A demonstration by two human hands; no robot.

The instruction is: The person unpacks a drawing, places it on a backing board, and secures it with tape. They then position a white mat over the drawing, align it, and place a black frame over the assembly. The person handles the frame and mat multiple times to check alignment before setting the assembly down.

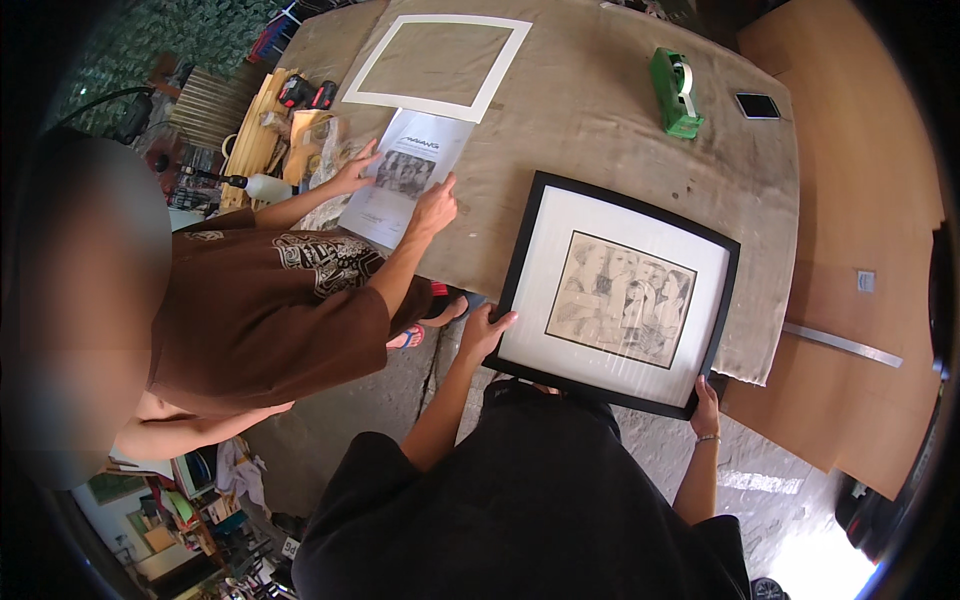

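A black picture frame point(729, 300) with a white mat and a sketch of several figures point(630, 300) is held between my two hands, tilted over the table's near edge. My left hand point(486, 332) grips its left side near the lower corner, thumb on the front. At the lower right corner, my right hand point(706, 408) closes round the frame's edge. The fingers behind the frame are hidden on both sides. On my left, a person in a brown shirt point(270, 310) holds a printed sheet point(410, 145) with a picture on it in both hands.
The cloth-covered table point(590, 130) bears a white mat border point(516, 50), a green tape dispenser point(677, 95) and a phone point(758, 106). Wood strips point(262, 120) and a power drill point(297, 90) lie at the far left. A large brown board point(850, 200) stands on the right.
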